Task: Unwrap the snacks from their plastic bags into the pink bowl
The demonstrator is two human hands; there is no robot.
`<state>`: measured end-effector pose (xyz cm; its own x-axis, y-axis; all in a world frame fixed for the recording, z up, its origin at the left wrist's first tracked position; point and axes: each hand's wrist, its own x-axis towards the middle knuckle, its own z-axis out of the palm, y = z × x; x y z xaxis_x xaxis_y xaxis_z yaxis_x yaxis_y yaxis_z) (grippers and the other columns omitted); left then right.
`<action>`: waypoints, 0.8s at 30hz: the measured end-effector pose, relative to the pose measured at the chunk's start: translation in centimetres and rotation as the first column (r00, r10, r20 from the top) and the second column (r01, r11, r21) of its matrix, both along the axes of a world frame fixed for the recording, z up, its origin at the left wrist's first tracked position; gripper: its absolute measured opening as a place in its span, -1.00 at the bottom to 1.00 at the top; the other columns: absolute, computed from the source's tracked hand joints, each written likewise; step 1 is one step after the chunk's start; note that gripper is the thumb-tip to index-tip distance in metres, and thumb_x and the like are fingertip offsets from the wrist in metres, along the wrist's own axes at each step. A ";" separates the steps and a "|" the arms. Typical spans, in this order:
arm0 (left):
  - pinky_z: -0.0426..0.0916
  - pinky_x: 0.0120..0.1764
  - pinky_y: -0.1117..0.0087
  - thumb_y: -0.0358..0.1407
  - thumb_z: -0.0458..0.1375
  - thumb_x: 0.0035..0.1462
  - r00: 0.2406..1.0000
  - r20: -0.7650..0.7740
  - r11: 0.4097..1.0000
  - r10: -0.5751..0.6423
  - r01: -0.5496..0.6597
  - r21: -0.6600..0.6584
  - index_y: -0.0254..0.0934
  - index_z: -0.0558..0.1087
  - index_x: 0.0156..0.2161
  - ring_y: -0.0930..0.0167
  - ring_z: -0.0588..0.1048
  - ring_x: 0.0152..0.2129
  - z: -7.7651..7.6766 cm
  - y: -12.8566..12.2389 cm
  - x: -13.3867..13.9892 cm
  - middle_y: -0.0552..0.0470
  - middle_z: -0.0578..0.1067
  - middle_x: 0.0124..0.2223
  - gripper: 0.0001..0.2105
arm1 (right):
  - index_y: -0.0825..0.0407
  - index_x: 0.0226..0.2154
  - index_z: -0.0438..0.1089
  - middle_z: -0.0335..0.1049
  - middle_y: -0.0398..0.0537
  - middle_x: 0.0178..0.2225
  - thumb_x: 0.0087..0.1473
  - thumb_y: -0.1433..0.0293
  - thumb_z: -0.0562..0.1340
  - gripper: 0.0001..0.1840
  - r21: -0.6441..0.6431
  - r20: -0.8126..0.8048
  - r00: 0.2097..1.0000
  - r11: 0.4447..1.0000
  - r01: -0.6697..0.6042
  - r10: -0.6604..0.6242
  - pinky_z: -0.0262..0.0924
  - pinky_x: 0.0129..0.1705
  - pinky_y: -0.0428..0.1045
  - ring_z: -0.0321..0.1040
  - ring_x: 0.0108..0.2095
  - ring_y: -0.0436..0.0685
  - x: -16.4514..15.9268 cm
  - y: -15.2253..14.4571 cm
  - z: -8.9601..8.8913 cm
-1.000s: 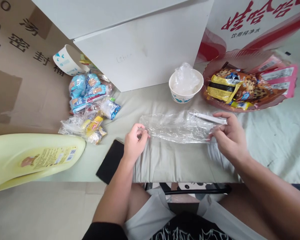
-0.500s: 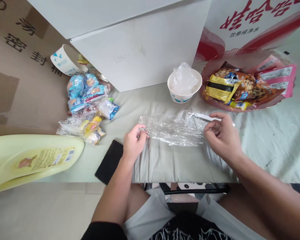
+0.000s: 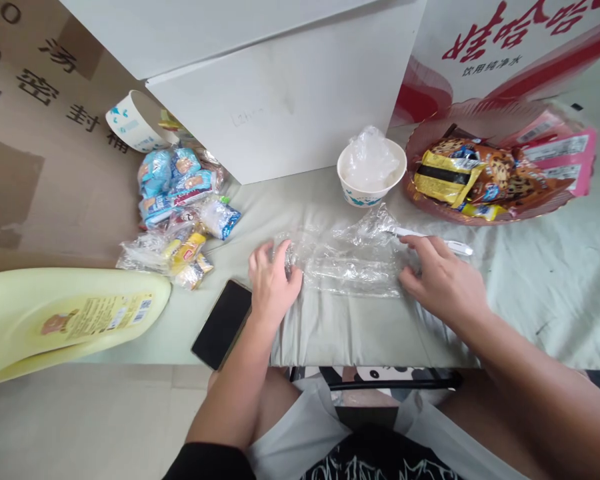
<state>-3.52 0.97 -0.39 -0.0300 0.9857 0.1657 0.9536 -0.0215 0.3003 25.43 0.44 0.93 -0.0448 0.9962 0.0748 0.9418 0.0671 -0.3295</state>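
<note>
A clear plastic bag [image 3: 353, 267], crinkled and laid out flat, rests on the pale green cloth in front of me. At its left end is my left hand [image 3: 275, 280], fingers apart, with the fingertips on the film. My right hand [image 3: 443, 277] hovers at the right end, thumb and fingers spread, near the bag's edge. Just beyond those fingers lies a white slim-handled tool [image 3: 457, 247]; its tip is under or against the raised film, and its kind is unclear. Behind the bag stands a paper bowl [image 3: 364, 198] holding crumpled clear plastic [image 3: 370, 160].
A pink bowl of packaged snacks [image 3: 480, 217] sits at the right. To the left are wrapped snacks [image 3: 173, 187], a tipped paper bowl [image 3: 135, 123], a phone [image 3: 223, 323] and a yellow bottle [image 3: 70, 320]. White [image 3: 280, 100] and brown [image 3: 10, 193] boxes stand behind.
Both hands have loosened from pinches into spread fingers. The bag now lies flatter, with its upper right part bunched up. My right hand has shifted slightly left, uncovering the white tool's handle.
</note>
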 end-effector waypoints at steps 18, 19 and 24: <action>0.36 -0.11 0.26 -0.54 0.10 -0.13 0.056 0.998 0.680 0.022 0.731 -0.056 -0.22 0.14 -0.48 0.33 0.54 -0.23 2.8 -2.5 3.1 0.15 0.20 -0.45 -0.78 | 0.03 0.07 0.31 0.58 0.01 -0.15 0.23 0.23 0.21 -0.61 0.360 -0.263 0.654 0.701 -0.615 0.709 0.18 0.17 0.22 0.52 -0.09 0.21 -2.5 -0.5 0.1; 0.37 -0.12 0.26 -0.54 0.10 -0.13 0.038 0.998 0.674 0.058 0.736 -0.068 -0.23 0.12 -0.49 0.34 0.54 -0.26 2.7 -2.3 2.9 0.15 0.19 -0.45 -0.76 | 0.01 -0.02 0.36 0.58 -0.07 -0.25 0.24 0.27 0.21 -0.72 0.362 -0.250 0.648 0.690 -0.627 0.720 0.22 0.07 0.15 0.52 -0.22 0.14 -2.3 -0.3 0.0; 0.44 -0.09 0.20 -0.52 0.13 -0.19 0.001 0.993 0.723 0.116 0.685 -0.085 -0.23 0.03 -0.53 0.38 0.51 -0.34 1.9 -0.5 1.8 0.16 0.09 -0.46 -0.69 | 0.00 -0.25 0.43 0.47 -0.20 -0.50 0.27 0.29 0.19 -0.86 0.314 -0.185 0.637 0.659 -0.684 0.749 0.05 -0.31 0.05 0.34 -0.51 0.03 -2.0 0.6 -0.1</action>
